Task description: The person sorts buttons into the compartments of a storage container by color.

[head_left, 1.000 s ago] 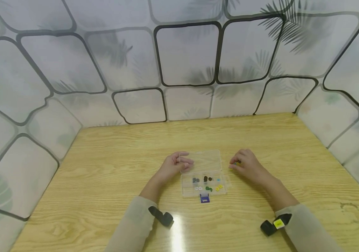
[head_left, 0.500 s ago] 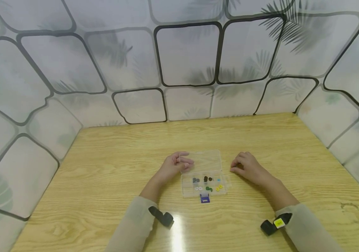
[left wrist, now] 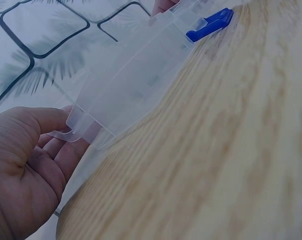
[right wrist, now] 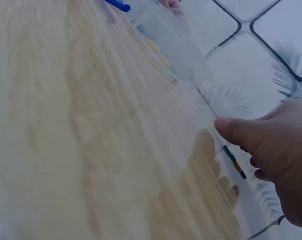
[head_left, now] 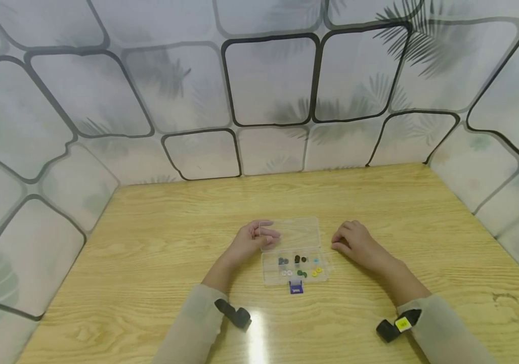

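Observation:
A clear plastic compartment box (head_left: 266, 273) stands on the table with its lid (head_left: 296, 232) raised at the back. Small round, button-like pieces in grey, black, blue, white, green and yellow (head_left: 316, 271) lie in its compartments. My left hand (head_left: 248, 243) grips the lid's left edge, the thumb on the near side and the fingers showing through the plastic. Right of the box, my right hand (head_left: 355, 243) is low over the table, fingers curled and fingertips close to the thumb. A few small green, yellow and dark pieces (right wrist: 234, 162) show beside it. Whether it pinches one, I cannot tell.
A blue latch (head_left: 296, 287) sticks out from the box's front edge. The wood-grain table (head_left: 173, 222) meets patterned walls (head_left: 270, 81) at the back and sides. A black wrist camera sits on each sleeve.
The right hand's fingers have drawn together, covering the yellow and green bits that showed between them, and the hand has dipped slightly. The left hand and the box have stayed put.

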A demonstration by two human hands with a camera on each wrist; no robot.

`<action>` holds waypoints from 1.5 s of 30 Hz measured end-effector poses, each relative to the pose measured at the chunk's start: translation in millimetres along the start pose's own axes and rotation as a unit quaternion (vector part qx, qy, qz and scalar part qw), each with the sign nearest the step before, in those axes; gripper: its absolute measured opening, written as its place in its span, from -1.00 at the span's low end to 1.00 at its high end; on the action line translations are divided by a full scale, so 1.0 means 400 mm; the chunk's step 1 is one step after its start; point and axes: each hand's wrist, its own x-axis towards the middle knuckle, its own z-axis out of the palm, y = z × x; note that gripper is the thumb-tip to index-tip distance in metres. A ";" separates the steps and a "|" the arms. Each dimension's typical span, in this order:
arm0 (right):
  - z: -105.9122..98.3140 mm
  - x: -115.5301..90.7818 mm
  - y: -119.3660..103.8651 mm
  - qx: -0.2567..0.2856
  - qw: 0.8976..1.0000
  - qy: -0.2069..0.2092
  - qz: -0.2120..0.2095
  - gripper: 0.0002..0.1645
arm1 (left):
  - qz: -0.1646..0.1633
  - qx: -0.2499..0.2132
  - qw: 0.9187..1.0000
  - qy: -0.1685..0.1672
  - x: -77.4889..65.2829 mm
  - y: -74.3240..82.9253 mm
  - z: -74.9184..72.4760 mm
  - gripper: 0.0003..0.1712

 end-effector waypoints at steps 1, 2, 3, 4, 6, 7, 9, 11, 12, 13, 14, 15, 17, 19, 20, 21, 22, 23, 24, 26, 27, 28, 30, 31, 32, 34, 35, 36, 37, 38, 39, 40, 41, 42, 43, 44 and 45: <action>-0.001 0.000 -0.001 0.003 1.000 -0.001 0.003 -0.90 | -0.001 0.000 1.000 0.000 0.000 -0.001 0.000 -0.49; -0.002 0.000 -0.003 0.007 1.000 -0.002 0.004 -0.90 | -0.001 0.000 1.000 0.001 0.000 -0.003 0.000 -0.49; -0.004 0.000 -0.005 0.010 1.000 -0.001 0.002 -0.90 | -0.002 0.000 1.000 0.001 0.000 -0.003 0.000 -0.49; -0.005 0.000 -0.007 0.009 1.000 0.004 -0.004 -0.89 | -0.002 0.000 1.000 0.001 0.000 -0.004 0.001 -0.48; -0.007 0.003 -0.011 0.005 1.000 0.017 -0.024 -0.87 | -0.003 0.001 1.000 0.001 0.000 -0.004 0.001 -0.48; -0.008 0.004 -0.012 0.001 0.999 0.027 -0.037 -0.85 | -0.003 0.001 1.000 0.001 0.000 -0.004 0.001 -0.48; -0.011 0.010 -0.016 -0.008 0.996 0.054 -0.070 -0.82 | -0.004 0.001 1.000 0.002 0.000 -0.004 0.002 -0.48; -0.014 0.015 -0.021 -0.012 0.992 0.081 -0.098 -0.83 | -0.002 0.003 1.000 0.003 0.000 -0.005 0.002 -0.49; -0.017 0.017 -0.024 -0.010 0.989 0.094 -0.112 -0.80 | -0.003 0.002 1.000 0.004 0.000 -0.005 0.002 -0.49; -0.019 0.020 -0.027 -0.008 0.987 0.104 -0.122 -0.75 | -0.003 0.002 1.000 0.005 0.001 -0.005 0.003 -0.50; -0.021 0.021 -0.032 -0.006 0.985 0.112 -0.133 -0.68 | -0.004 0.002 1.000 0.006 0.001 -0.005 0.003 -0.50; -0.024 0.022 -0.037 -0.004 0.983 0.117 -0.143 -0.61 | -0.004 0.003 1.000 0.006 0.001 -0.005 0.004 -0.50; -0.031 0.022 -0.050 0.002 0.980 0.119 -0.160 -0.52 | -0.005 0.004 1.000 0.007 0.001 -0.004 0.005 -0.50; -0.038 0.020 -0.063 0.003 0.979 0.117 -0.167 -0.53 | -0.003 0.006 1.000 0.006 0.001 -0.003 0.005 -0.50; -0.042 0.020 -0.069 0.004 0.979 0.115 -0.170 -0.54 | -0.003 0.006 1.000 0.006 0.001 -0.002 0.005 -0.50; -0.045 0.019 -0.074 0.005 0.978 0.114 -0.173 -0.55 | -0.001 0.006 1.000 0.005 0.001 -0.002 0.005 -0.50; -0.047 0.019 -0.079 0.005 0.978 0.113 -0.173 -0.56 | 0.000 0.005 1.000 0.005 0.000 -0.002 0.005 -0.50; -0.049 0.018 -0.083 0.006 0.978 0.113 -0.173 -0.57 | 0.000 0.004 1.000 0.006 0.000 -0.002 0.005 -0.50; -0.051 0.019 -0.086 0.006 0.978 0.114 -0.174 -0.58 | 0.000 0.003 1.000 0.006 0.000 -0.002 0.004 -0.50; -0.052 0.020 -0.091 0.006 0.976 0.116 -0.184 -0.57 | 0.001 0.000 1.000 0.005 -0.001 -0.003 0.004 -0.50; -0.052 0.020 -0.094 0.005 0.975 0.118 -0.190 -0.57 | 0.003 0.000 1.000 0.004 -0.001 -0.003 0.003 -0.50; -0.050 0.019 -0.096 0.005 0.973 0.119 -0.196 -0.57 | 0.003 -0.001 1.000 0.003 -0.001 -0.003 0.003 -0.50; -0.046 0.016 -0.099 0.001 0.971 0.121 -0.207 -0.56 | 0.004 -0.002 1.000 0.001 -0.001 -0.004 0.003 -0.50; -0.044 0.015 -0.101 0.002 0.970 0.122 -0.210 -0.56 | 0.006 -0.001 1.000 -0.001 -0.001 -0.004 0.003 -0.50; -0.041 0.012 -0.102 0.002 0.969 0.122 -0.213 -0.56 | 0.004 -0.003 1.000 0.000 0.000 -0.005 0.002 -0.50; -0.033 0.007 -0.103 0.006 0.968 0.123 -0.219 -0.56 | 0.000 -0.006 1.000 0.000 0.001 -0.006 0.001 -0.51; -0.030 0.005 -0.103 0.010 0.967 0.124 -0.222 -0.57 | -0.001 -0.006 1.000 0.000 0.002 -0.006 0.001 -0.51; -0.027 0.003 -0.104 0.013 0.966 0.124 -0.227 -0.57 | 0.000 -0.007 1.000 -0.001 0.003 -0.007 0.000 -0.50; -0.024 0.002 -0.105 0.015 0.965 0.125 -0.232 -0.57 | 0.002 -0.007 1.000 -0.002 0.004 -0.007 0.000 -0.50; -0.021 0.000 -0.106 0.016 0.963 0.124 -0.237 -0.58 | 0.000 -0.009 1.000 -0.002 0.004 -0.007 0.000 -0.50; -0.018 0.000 -0.107 0.018 0.963 0.122 -0.240 -0.58 | 0.001 -0.009 1.000 -0.003 0.004 -0.006 0.000 -0.50; -0.016 -0.001 -0.109 0.019 0.963 0.120 -0.242 -0.57 | 0.001 -0.010 1.000 -0.004 0.004 -0.007 0.000 -0.50; -0.015 -0.002 -0.111 0.019 0.963 0.117 -0.241 -0.57 | 0.002 -0.009 1.000 -0.005 0.004 -0.006 0.000 -0.50; -0.014 -0.003 -0.112 0.018 0.964 0.113 -0.239 -0.57 | 0.002 -0.009 1.000 -0.005 0.003 -0.006 0.000 -0.50; -0.012 -0.003 -0.114 0.019 0.965 0.108 -0.237 -0.57 | 0.002 -0.010 1.000 -0.005 0.002 -0.005 0.001 -0.50; -0.012 -0.005 -0.116 0.020 0.967 0.102 -0.233 -0.57 | 0.000 -0.011 1.000 -0.004 0.002 -0.005 0.001 -0.50; -0.013 -0.006 -0.117 0.021 0.968 0.096 -0.231 -0.58 | -0.001 -0.010 1.000 -0.003 0.002 -0.005 0.001 -0.50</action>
